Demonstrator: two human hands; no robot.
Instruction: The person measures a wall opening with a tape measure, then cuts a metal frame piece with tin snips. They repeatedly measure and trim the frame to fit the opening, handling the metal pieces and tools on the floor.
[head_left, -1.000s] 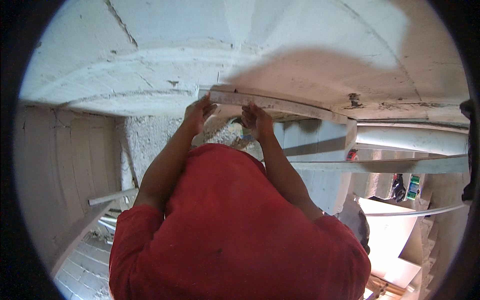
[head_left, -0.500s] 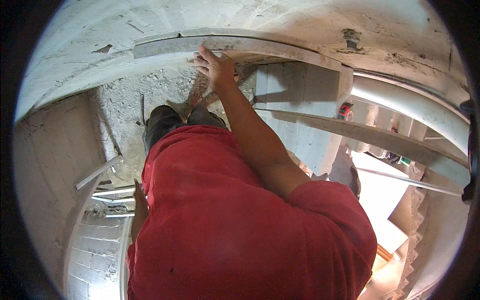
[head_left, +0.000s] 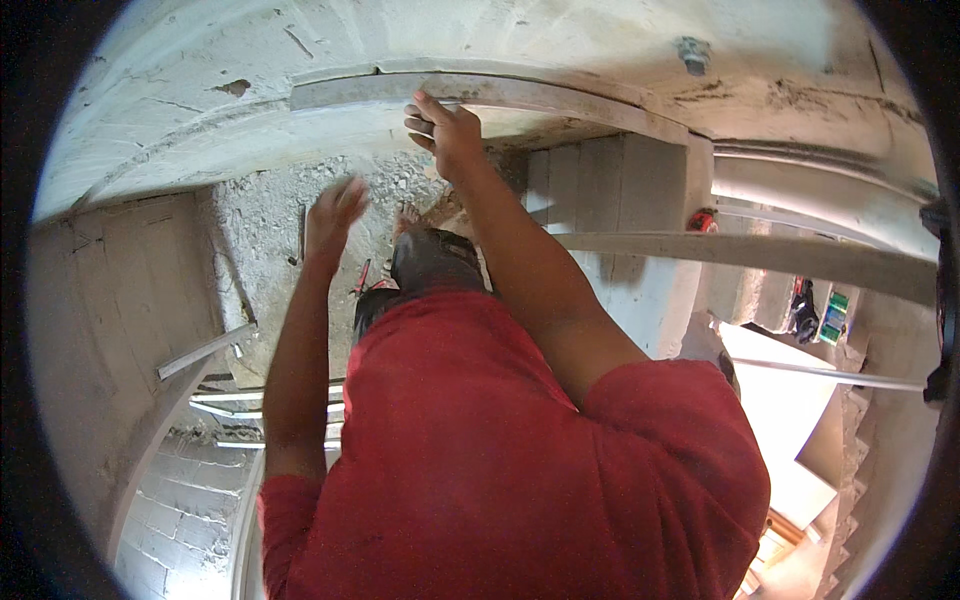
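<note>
My right hand (head_left: 445,135) is raised to a long grey strip (head_left: 560,100) that runs along the wall in front of me. Its thumb lies against the strip's face, and the other fingers are curled at the lower edge, closed on it. Apart from the strip, my left hand (head_left: 338,210) hangs in the air to the left, above the rubble-strewn floor. Motion smears its fingers, and nothing can be made out in them.
A red-handled tool (head_left: 363,278) lies on the floor by my legs. To the right, a red tape measure (head_left: 702,220) sits beside a pale block column (head_left: 640,190), and a long beam (head_left: 780,257) crosses there. A loose light bar (head_left: 207,350) leans at left.
My left hand has come up and forward from beside my body. The right hand stays at the strip, its fingers more curled. The view has shifted slightly.
</note>
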